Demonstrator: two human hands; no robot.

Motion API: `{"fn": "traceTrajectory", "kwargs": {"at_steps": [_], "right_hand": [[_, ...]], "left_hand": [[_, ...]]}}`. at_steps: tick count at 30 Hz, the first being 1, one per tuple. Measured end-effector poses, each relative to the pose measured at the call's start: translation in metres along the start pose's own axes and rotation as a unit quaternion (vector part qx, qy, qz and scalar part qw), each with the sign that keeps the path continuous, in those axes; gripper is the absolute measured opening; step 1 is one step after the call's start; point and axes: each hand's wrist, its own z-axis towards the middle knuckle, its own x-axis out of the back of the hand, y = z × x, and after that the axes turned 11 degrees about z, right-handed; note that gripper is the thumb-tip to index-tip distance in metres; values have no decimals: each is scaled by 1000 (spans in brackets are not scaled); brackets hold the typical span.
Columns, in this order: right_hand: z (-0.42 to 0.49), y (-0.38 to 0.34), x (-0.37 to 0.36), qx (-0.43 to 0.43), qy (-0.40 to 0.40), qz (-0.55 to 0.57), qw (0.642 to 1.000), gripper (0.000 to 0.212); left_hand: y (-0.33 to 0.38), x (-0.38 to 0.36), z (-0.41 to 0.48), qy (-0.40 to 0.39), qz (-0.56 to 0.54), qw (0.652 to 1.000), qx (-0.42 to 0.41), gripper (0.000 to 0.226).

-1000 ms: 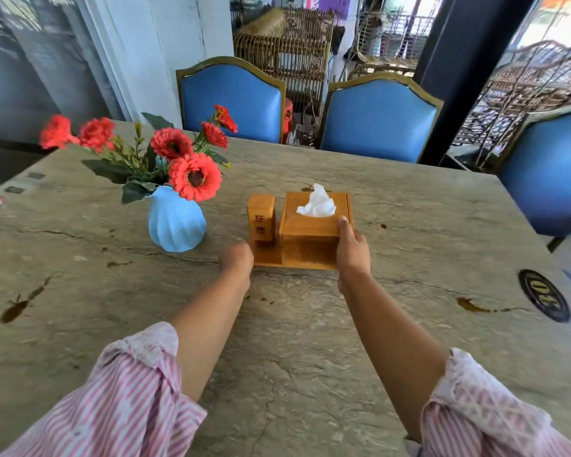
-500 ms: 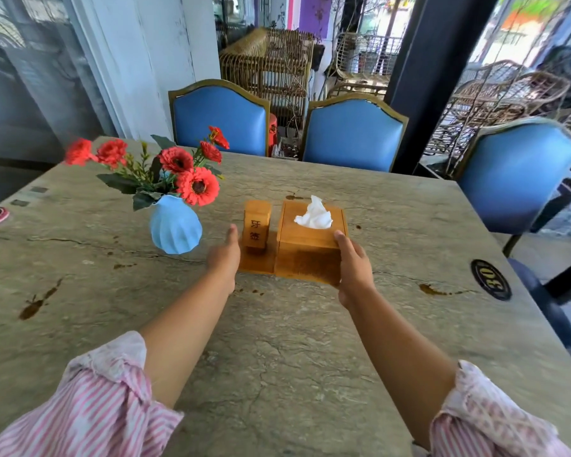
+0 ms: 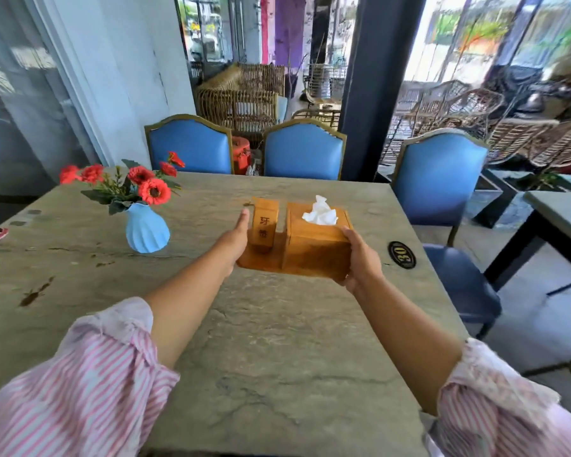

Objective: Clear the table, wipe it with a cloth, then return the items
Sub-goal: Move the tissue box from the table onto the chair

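Observation:
A wooden tissue holder [image 3: 314, 247], with a white tissue sticking out of its top and a small toothpick box on its left, hangs just above the stone table [image 3: 271, 341]. My left hand [image 3: 234, 240] grips its left end, thumb up beside the toothpick box. My right hand [image 3: 360, 258] holds the right end of the tissue box, thumb on the top edge. A light blue vase [image 3: 147, 230] with red flowers stands on the table to the left.
Two blue chairs [image 3: 192, 145] stand at the far side of the table and another [image 3: 439, 179] at its right. A round black number plate [image 3: 402, 254] is set near the right edge. Brown stains mark the table's left part. A second table [image 3: 561, 209] is at far right.
Both hands closed on the ends of the wooden tissue holder and lifted it off the table, carrying it to the right. The view swung right.

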Motion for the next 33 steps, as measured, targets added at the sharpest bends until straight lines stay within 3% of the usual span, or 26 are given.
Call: {"fn": "traceTrajectory", "kwargs": {"at_steps": [5,11,21,33], "right_hand": [[-7,-40,77,-1,-2,-6,1000,34],[-13,-82,178,15,-4,-19,1000,21],[19,-131,309,43,57,6,997,17],[175,-196,361,69,94,-7,993,26]], "left_hand": [[24,-71,-50,96,55,989,-99,66],[39,-180,-105,139,-8,979,-146,50],[83,-321,-134,87,-10,982,-167,45],[169,-451,-38,31,-26,989,-139,47]]}}
